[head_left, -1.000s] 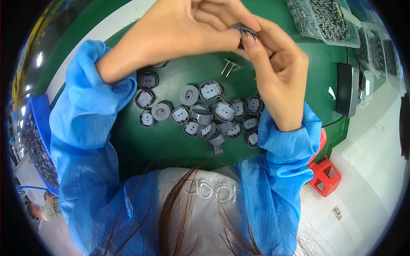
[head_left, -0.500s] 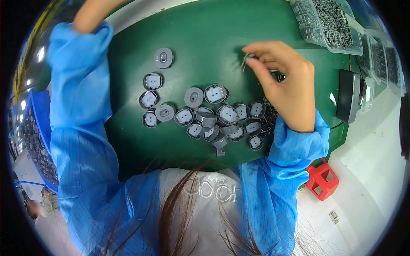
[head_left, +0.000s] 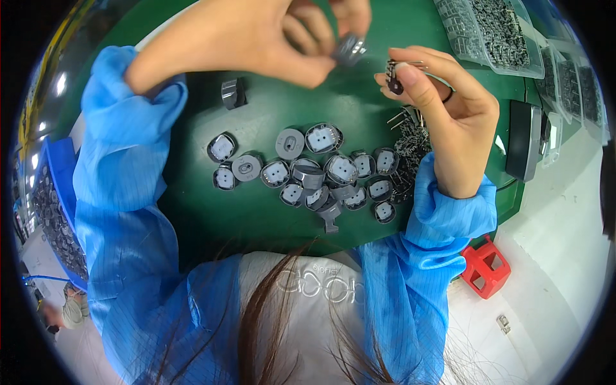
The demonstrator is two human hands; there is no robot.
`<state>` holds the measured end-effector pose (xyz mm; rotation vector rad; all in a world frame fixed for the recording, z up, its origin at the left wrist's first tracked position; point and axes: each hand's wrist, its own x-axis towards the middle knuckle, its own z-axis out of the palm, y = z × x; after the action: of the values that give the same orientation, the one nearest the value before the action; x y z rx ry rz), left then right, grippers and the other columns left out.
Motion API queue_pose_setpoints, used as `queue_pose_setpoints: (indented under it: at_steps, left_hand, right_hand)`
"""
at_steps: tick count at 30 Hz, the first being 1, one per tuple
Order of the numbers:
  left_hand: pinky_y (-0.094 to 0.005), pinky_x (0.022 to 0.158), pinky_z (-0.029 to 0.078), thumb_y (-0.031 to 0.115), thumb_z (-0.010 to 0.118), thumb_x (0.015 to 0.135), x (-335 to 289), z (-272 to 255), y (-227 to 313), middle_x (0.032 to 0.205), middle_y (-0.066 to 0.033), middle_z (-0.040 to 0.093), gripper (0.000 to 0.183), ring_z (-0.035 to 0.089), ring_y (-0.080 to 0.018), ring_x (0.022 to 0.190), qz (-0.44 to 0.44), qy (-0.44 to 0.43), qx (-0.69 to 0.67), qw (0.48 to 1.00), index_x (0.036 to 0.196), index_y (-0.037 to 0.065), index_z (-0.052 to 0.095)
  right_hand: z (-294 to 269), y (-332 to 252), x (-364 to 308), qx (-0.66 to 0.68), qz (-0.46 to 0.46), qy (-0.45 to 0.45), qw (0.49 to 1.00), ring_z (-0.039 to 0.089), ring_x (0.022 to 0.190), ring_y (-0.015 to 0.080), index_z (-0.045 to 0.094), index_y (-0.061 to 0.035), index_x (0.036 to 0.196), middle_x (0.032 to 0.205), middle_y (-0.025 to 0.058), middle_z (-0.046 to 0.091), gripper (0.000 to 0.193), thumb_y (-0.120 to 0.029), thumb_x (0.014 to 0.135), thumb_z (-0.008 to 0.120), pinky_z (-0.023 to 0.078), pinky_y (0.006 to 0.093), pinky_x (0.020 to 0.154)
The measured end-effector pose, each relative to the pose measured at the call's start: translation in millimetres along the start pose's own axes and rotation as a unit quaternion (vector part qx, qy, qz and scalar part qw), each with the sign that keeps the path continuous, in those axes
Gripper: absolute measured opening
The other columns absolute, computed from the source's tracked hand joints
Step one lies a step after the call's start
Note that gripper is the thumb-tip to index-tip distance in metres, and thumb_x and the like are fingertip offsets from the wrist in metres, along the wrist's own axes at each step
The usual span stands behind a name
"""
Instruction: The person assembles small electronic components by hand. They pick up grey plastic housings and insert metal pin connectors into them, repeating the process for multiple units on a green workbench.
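At the top of the table, my left hand (head_left: 263,42) pinches a small grey plastic housing (head_left: 350,50) between thumb and fingers; motion blurs it a little. To its right, my right hand (head_left: 449,96) is closed on a small black circuit board (head_left: 396,80) with long metal pins. The board and the housing are apart. Under my right wrist lies a heap of similar pinned boards (head_left: 410,144), partly covered by the sleeve. One grey housing (head_left: 233,94) rests on its side below my left hand. Several more round housings (head_left: 340,169) with pale inserts cluster mid-table.
All this lies on a green table mat (head_left: 269,221). Clear plastic bins (head_left: 497,32) of small parts line the far right, with a black box (head_left: 523,141) nearer. A blue bin (head_left: 61,205) of dark parts stands at the left, and a red plastic stool (head_left: 486,268) at the lower right.
My left hand has come in from the upper left and now holds a housing. One housing is gone from the left row, and another now lies on its side. The pinned board has turned in my right hand.
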<state>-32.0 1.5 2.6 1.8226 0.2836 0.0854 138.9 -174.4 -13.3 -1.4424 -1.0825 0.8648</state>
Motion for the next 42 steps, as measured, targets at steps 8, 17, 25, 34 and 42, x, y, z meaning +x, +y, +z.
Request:
queue_pose_setpoints:
  at_steps: [8,17,25,34,42]
  left_hand:
    - [-0.0245,0.068,0.056,-0.005,0.072,0.083,7,17,-29,0.099,-0.0057,0.067,0.025,0.066,-0.0105,0.082,-0.022,-0.026,-0.044,0.998,0.107,-0.003,0.065]
    - [-0.0284,0.095,0.05,0.0,0.066,0.095,-3,38,-17,0.125,-0.0073,0.06,0.047,0.059,-0.0136,0.116,0.015,-0.049,-0.145,0.988,0.139,-0.001,0.05]
    - [-0.026,0.086,0.055,0.001,0.074,0.092,0,31,-5,0.108,-0.0124,0.069,0.026,0.067,-0.0136,0.097,0.004,-0.007,-0.052,0.999,0.114,-0.007,0.062]
    - [-0.024,0.085,0.061,-0.002,0.076,0.089,-1,29,-8,0.105,-0.0172,0.073,0.037,0.072,-0.0161,0.097,0.028,0.025,-0.073,0.997,0.122,-0.01,0.062]
    - [-0.0207,0.081,0.059,-0.002,0.078,0.087,3,25,-25,0.1,-0.0163,0.074,0.033,0.072,-0.0122,0.095,-0.01,0.008,-0.095,0.995,0.116,-0.009,0.065]
  right_hand:
    - [13,-2,-3,-0.115,-0.111,0.017,0.987,0.071,0.091,0.0164,0.073,0.0059,0.104,0.105,0.0119,0.073,0.016,0.005,0.089,0.075,0.056,0.0262,0.08]
    - [16,0,-2,-0.126,-0.077,0.06,0.987,0.071,0.085,0.0142,0.073,0.0041,0.102,0.099,0.0096,0.074,0.016,0.003,0.087,0.077,0.055,0.0244,0.077]
    - [18,2,-1,-0.166,-0.103,0.07,0.978,0.071,0.083,0.0127,0.073,0.0038,0.099,0.093,0.0075,0.075,0.014,0.003,0.086,0.078,0.055,0.0238,0.077]
    - [7,7,3,-0.162,-0.132,0.08,0.975,0.07,0.094,0.0171,0.074,0.0032,0.093,0.104,0.0106,0.071,0.009,0.005,0.085,0.077,0.061,0.0311,0.082]
    - [11,12,2,-0.203,-0.153,0.101,0.962,0.071,0.087,0.0148,0.074,0.0034,0.093,0.102,0.0103,0.072,0.012,0.009,0.083,0.078,0.061,0.0275,0.081]
